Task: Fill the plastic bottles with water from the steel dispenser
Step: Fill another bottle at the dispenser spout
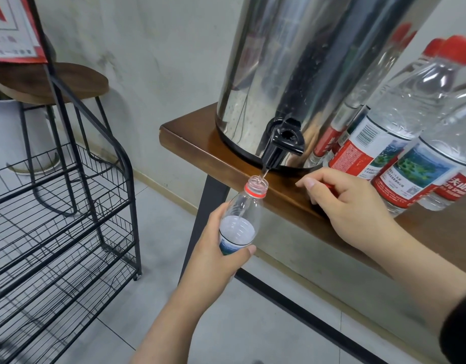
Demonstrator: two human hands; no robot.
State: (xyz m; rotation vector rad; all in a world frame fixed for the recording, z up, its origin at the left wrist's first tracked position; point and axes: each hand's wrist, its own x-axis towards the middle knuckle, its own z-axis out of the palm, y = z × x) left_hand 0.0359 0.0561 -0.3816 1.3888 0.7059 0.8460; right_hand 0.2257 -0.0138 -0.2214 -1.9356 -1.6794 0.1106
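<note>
Left hand point(213, 243) is gripping the bottle point(239, 219) with curled fingers below the desk point(189, 137) edge, mouth under the dispenser point(305, 74) tap point(281, 143) to catch the stream, while right hand point(350, 203), resting on the desk, is pinching the red cap point(329, 185), likely for recapping.

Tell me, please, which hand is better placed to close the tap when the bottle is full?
The right hand. It rests on the table edge near the black tap, though it seems to hold a red cap. The left hand grips the bottle under the stream, so it cannot let go.
</note>
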